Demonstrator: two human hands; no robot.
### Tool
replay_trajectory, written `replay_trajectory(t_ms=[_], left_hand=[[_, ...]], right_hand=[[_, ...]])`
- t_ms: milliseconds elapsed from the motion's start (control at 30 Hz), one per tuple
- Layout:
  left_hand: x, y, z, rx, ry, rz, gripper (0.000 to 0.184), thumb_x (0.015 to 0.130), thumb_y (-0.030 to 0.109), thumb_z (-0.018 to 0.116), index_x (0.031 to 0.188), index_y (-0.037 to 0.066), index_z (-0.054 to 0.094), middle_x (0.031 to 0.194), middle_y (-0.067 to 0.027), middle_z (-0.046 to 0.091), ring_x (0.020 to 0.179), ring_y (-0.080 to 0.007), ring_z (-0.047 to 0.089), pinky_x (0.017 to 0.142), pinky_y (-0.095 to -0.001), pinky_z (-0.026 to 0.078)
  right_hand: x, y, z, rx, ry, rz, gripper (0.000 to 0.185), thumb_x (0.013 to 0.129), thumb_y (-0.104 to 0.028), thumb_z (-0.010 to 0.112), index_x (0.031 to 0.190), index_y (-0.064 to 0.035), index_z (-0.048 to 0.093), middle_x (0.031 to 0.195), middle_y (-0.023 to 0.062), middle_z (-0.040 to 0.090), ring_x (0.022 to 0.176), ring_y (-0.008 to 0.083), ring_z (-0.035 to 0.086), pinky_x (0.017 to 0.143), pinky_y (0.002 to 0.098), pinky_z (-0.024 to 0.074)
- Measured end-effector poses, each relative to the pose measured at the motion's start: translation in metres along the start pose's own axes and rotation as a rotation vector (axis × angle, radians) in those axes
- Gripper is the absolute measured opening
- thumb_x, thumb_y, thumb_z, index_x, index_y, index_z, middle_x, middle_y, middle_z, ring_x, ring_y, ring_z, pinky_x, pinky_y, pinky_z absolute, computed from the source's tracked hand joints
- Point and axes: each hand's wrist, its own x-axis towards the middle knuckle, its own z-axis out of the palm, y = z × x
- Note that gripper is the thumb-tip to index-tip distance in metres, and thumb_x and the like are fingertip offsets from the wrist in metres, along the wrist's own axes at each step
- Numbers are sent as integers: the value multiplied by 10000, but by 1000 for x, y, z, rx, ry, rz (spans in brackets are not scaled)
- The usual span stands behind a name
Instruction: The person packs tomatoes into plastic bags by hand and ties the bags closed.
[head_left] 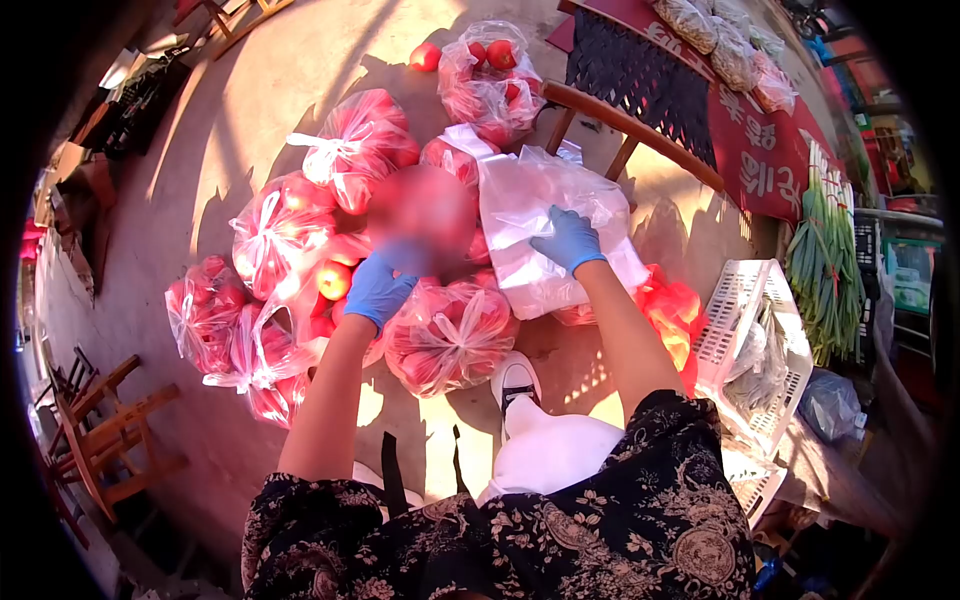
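My right hand (pixel 570 240), in a blue glove, rests on a stack of thin clear plastic bags (pixel 540 280), its thumb and fingers spread apart. My left hand (pixel 380 290), gloved the same way, is at the near side of a blurred red patch (pixel 425 215); its fingertips are smeared, and whether they hold anything is hidden. Around it lie several knotted clear bags of red tomatoes, among them a tied bag (pixel 450 338) just below it and another bag (pixel 285 230) to the left. One loose-looking tomato (pixel 333 280) shows beside my left wrist.
An opened bag of tomatoes (pixel 490 75) sits at the far side, with a single tomato (pixel 425 57) beside it. A wooden-framed chair (pixel 640 130) stands right of it. Farther right are a white plastic crate (pixel 735 300), green onions (pixel 825 270) and a red bag (pixel 668 315).
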Motion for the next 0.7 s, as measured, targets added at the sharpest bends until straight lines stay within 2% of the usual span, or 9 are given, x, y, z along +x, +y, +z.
replay_trajectory(t_ms=[100,167,233,267,333,433,467,567,700], left_hand=[[12,4,-4,-235,-5,-69,251,859,131,562,1093,43,582,1037,-48,613,942,-118,557,832,-251,424],[19,10,-8,-410,29,-79,229,871,98,542,1087,28,577,1046,-42,610,951,-111,548,846,-240,414],[27,22,-11,-578,88,-48,215,880,74,525,1082,15,570,1055,-41,605,961,-110,539,865,-233,403],[32,23,-11,-619,128,-53,190,865,66,542,1035,10,603,1000,-29,614,901,-86,547,796,-225,431],[38,22,-12,-637,137,-81,201,864,77,547,1047,12,600,999,-31,612,892,-80,544,796,-216,426],[43,15,-14,-669,158,-134,209,868,70,539,1060,10,594,993,-33,610,883,-73,538,800,-203,420],[44,15,-14,-690,166,-160,208,869,66,535,1060,9,594,997,-34,611,887,-76,540,801,-204,421],[52,14,-15,-779,153,-226,204,881,62,514,1061,4,590,1022,-46,611,927,-102,552,832,-227,425],[64,13,-19,-916,128,-264,204,893,84,497,1065,18,585,1032,-54,616,943,-124,560,849,-260,428]], right_hand=[[43,-17,-5,320,330,-289,594,699,-413,645,1157,-59,515,1138,177,532,1048,348,510,894,427,409],[78,-44,-25,254,517,-382,573,691,-377,662,1120,-21,527,1130,187,524,1011,359,515,878,448,408],[114,-67,-34,67,696,-358,615,711,-350,665,1187,-6,481,1185,203,497,1075,352,492,895,422,404],[133,-76,-39,-8,745,-385,607,715,-338,659,1191,-9,474,1186,202,492,1074,352,489,888,426,406],[170,-94,-48,-154,838,-436,592,722,-314,645,1198,-15,460,1188,202,480,1070,353,484,875,434,408],[207,-132,-73,10,480,-313,524,722,-271,634,1156,-21,480,1157,197,490,1041,349,493,866,420,409],[222,-141,-75,65,503,-422,468,723,-230,623,1120,-21,487,1144,194,490,1016,349,498,859,416,415],[272,-168,-56,208,840,-698,458,723,-191,616,1126,-22,482,1142,197,493,1016,344,503,857,411,423],[330,-204,-37,272,832,-574,581,682,-174,619,1202,0,428,1176,186,431,1062,331,464,886,395,414]])
